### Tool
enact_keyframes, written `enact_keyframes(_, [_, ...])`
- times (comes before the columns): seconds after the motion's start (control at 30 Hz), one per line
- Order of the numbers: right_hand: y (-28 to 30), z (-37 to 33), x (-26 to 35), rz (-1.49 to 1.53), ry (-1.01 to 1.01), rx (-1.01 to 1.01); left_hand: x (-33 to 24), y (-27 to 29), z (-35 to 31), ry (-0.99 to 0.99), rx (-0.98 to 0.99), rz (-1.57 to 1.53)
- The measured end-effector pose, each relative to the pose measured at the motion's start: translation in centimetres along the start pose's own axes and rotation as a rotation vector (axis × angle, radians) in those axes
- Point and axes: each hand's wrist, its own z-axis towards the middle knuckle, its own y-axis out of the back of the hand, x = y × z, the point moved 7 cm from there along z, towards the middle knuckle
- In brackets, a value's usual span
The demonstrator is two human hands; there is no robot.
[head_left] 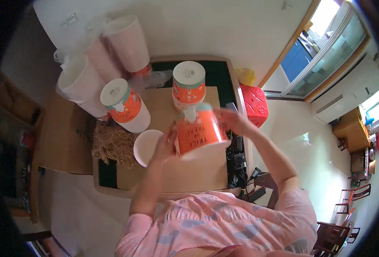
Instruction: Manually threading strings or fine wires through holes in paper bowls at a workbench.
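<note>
An orange and white paper cup (pixel 201 130), large and bucket-shaped, is held between both my hands over the cardboard on the table. Its wide white rim points toward me and its green-edged base away. My left hand (pixel 166 143) grips its left side, and my right hand (pixel 233 121) holds its right side near the base. Left of my left hand, a white paper cup (pixel 145 147) stands with its mouth up. Beyond the held cup is an upside-down orange cup stack (pixel 189 88). Another orange cup stack (pixel 127 107) leans at the left. The held cup is slightly blurred.
Tall stacks of white cups in plastic (pixel 127 43) stand at the back left. Brown shredded filler (pixel 114 143) lies by a cardboard box (pixel 65 137). Black devices and cables (pixel 238 160) line the table's right edge, with a red stool (pixel 253 105) beyond.
</note>
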Motion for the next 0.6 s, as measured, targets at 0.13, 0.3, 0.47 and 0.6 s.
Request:
enact_keyframes(0.13, [2.7,3.4,12.7,-0.334,0.448,-0.219,-8.6,2.9,8.2,-0.279,-0.158,0.569])
enact_keyframes(0.3, [5.0,7.9,14.2,-0.556,0.740,-0.568,-18.7,0.6,17.2,-0.611,-0.089,0.608])
enact_keyframes(0.47, [1.9,10.9,9.8,-0.750,0.686,-0.624,-18.8,0.4,23.3,-0.580,0.055,0.304])
enact_keyframes(0.6, [-2.6,10.3,3.5,-0.711,0.552,-0.506,-13.7,5.0,26.5,-0.418,-0.058,0.411])
